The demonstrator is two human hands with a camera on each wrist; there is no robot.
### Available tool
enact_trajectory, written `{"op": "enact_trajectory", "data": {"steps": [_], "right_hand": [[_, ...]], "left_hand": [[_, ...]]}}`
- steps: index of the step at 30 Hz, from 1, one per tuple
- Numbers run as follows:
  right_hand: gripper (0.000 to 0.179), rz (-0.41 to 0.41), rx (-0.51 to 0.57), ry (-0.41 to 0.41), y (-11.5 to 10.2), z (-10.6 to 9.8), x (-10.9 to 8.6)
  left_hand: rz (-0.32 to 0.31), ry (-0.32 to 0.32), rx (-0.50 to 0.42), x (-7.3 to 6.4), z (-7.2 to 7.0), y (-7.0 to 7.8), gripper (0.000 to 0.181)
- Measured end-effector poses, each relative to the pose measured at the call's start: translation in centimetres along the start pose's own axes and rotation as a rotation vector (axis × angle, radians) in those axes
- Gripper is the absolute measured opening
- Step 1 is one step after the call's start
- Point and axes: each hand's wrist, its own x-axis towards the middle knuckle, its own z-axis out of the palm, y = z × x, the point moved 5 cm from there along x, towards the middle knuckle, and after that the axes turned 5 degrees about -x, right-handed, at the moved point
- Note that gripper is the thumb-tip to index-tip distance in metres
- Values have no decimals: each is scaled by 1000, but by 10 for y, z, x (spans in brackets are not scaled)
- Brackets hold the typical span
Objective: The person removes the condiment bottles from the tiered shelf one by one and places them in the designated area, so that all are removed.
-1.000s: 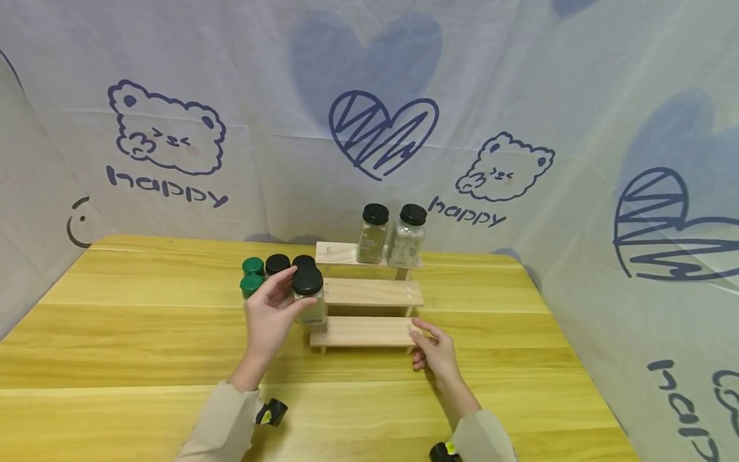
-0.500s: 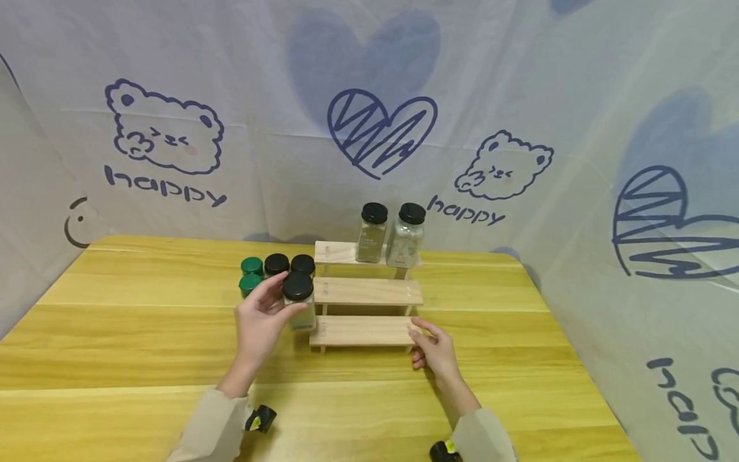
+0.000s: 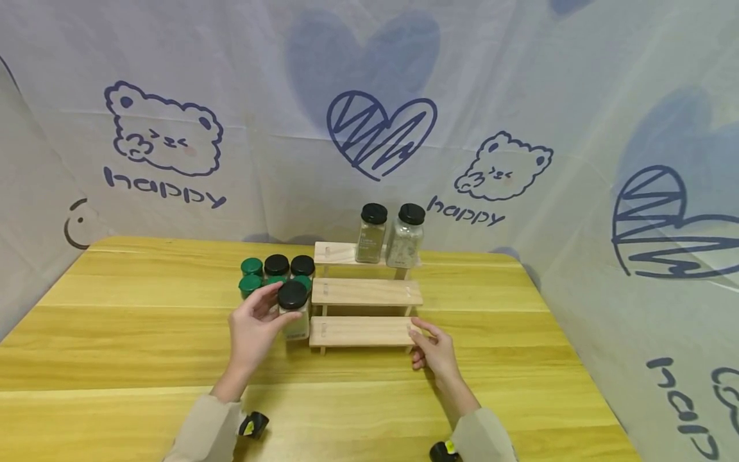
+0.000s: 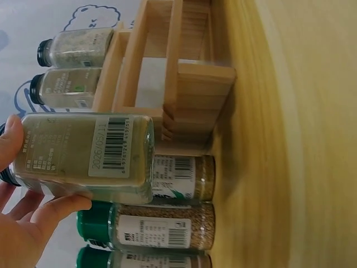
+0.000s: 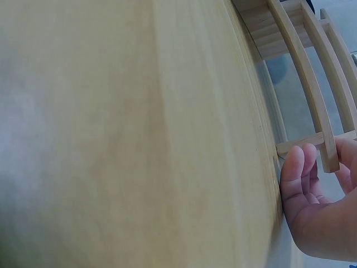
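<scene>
In the head view my left hand [image 3: 254, 329] grips a square glass spice jar [image 3: 296, 326] with a black lid, just left of the rack's lowest step. Close up in the left wrist view, this jar [image 4: 83, 152] shows tan powder and a barcode label, thumb and fingers near its lid end. My right hand [image 3: 436, 353] holds the right end of the bottom step of a three-step wooden rack [image 3: 364, 330]. From the right wrist, fingers [image 5: 297, 167] curl at the end of that step. Two black-lidded jars, one of brownish powder [image 3: 371, 240] and one paler [image 3: 406, 244], stand on the top step.
Left of the rack stand several spice jars, with green lids [image 3: 251, 284] in front and black lids [image 3: 276, 264] behind; the held jar partly covers them. A printed cloth [image 3: 277, 160] hangs behind the wooden table [image 3: 144, 333].
My left hand has carried the jar left and toward me, from over the rack's left end to beside it, uncovering green lids behind. The right hand has stayed at the rack.
</scene>
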Motion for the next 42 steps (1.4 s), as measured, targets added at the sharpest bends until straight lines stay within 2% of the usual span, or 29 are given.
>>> {"op": "enact_trajectory", "data": {"steps": [6, 9, 13, 17, 28, 42], "right_hand": [[34, 2, -7, -1, 0, 0, -1], [34, 4, -5, -5, -1, 0, -1], [35, 2, -4, -11, -1, 0, -1], [35, -1, -4, -9, -1, 0, -1], [34, -5, -11, -10, 0, -1, 0], [34, 7, 0, -6, 1, -1, 1]], "left_hand": [[-6, -29, 32, -2, 1, 11, 48], [-9, -55, 44, -2, 0, 1, 48], [-44, -76, 55, -2, -4, -17, 49], [-101, -84, 76, -3, -5, -23, 50], [-198, -114, 123, -5, -4, -33, 50], [-192, -126, 150, -5, -1, -39, 52]]}}
